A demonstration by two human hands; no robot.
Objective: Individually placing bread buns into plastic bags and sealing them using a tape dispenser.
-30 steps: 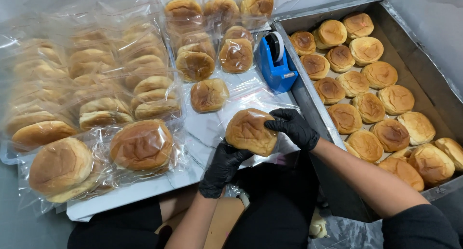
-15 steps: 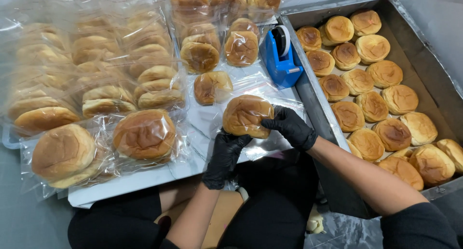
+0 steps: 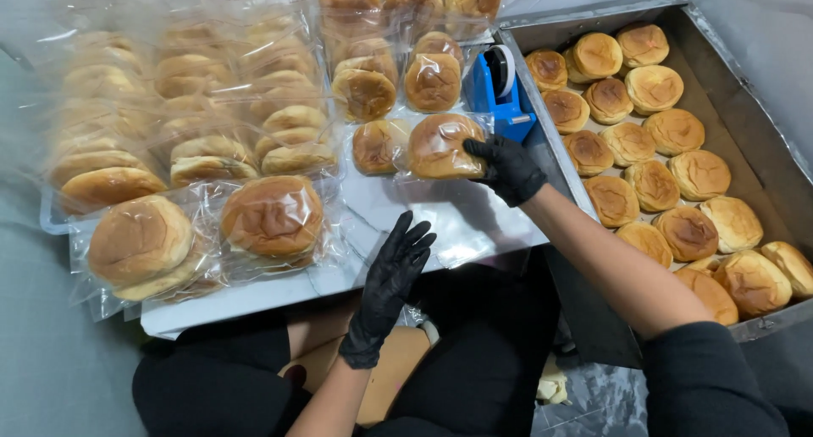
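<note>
- R hand [image 3: 506,169], black glove: grip closed on the right edge of a bagged bun [image 3: 439,146], fingers curled over its side; bun sits in clear plastic, low over the white board [image 3: 474,221], can't tell if touching it.
- L hand [image 3: 391,278], black glove: grip wide open, fingers spread, holds nothing; hovers at the board's near edge, well apart from the held bun.
- Bagged bun is just right of another wrapped bun [image 3: 378,144] and just below-left of the blue tape dispenser [image 3: 501,91].
- Tape dispenser stands at the board's right edge, beside the metal tray [image 3: 727,80].
- Tray on the R side holds unwrapped buns [image 3: 673,130] in rows, close-packed, many touching.
- Far end of board: more wrapped buns [image 3: 432,81] in a cluster, some overlapping.
- L side: stacked wrapped buns [image 3: 212,107] in rows, leaning on each other.
- Near-left: two big wrapped buns, one [image 3: 273,217] beside the other [image 3: 140,240], at the board's near edge.
- Board rests over the person's lap; dark trousers [image 3: 474,352] below it.
</note>
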